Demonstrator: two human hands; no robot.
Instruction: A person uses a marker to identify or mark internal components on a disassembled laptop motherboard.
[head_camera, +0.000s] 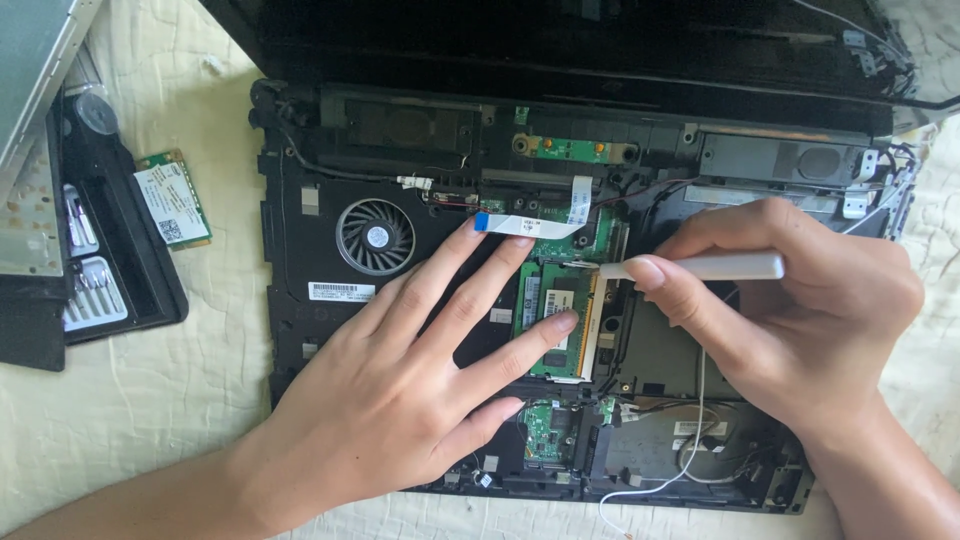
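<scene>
Your left hand lies flat and spread on the opened laptop chassis, fingertips resting on the green memory module seated in its slot at the centre of the board, just right of the cooling fan. Your right hand pinches a white plastic pry tool between thumb and fingers, its tip touching the module's upper right corner at the retaining clip.

Judged from this, the clip-release step is in hand. The next move calls for light sideways pressure at the clip while the left fingers steady the module.

At the left, an open black bit case holds rows of metal driver bits. A small green wireless card lies on the cloth just beside the case.
</scene>
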